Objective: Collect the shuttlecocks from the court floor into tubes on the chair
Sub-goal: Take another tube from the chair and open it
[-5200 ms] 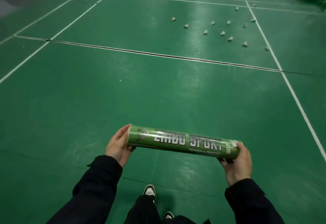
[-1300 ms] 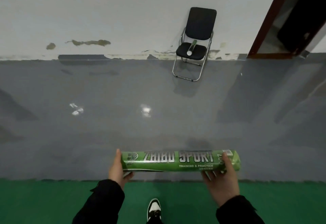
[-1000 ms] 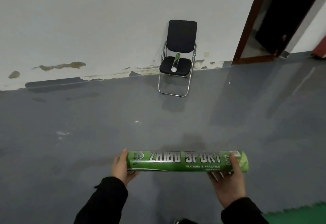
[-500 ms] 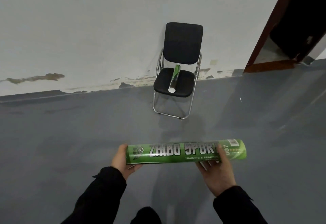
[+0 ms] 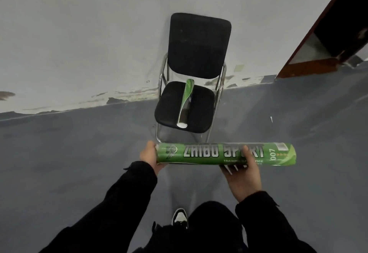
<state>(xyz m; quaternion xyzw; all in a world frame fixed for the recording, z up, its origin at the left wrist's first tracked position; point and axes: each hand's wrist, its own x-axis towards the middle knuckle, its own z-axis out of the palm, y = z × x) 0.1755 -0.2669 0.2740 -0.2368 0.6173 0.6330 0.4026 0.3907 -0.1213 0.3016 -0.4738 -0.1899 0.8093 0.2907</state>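
Observation:
I carry a green shuttlecock tube (image 5: 209, 154) level in front of me, lettered "ZHIBO SPORT". My left hand (image 5: 150, 156) cups its left end. My right hand (image 5: 242, 175) holds it from below near the middle, thumb curled over the top. A black folding chair (image 5: 199, 45) with a chrome frame stands against the wall just ahead. A second green tube (image 5: 185, 103) lies on the seat, its white end cap toward me. No shuttlecocks are in view.
The floor here is grey. A white wall with peeling paint runs behind the chair. A dark doorway with a brown frame (image 5: 318, 33) opens at the right. My shoe (image 5: 179, 216) shows below.
I have walked from the green court onto the grey floor and closed in on the chair, which now looms just beyond the tube. My right hand has shifted leftward along the tube.

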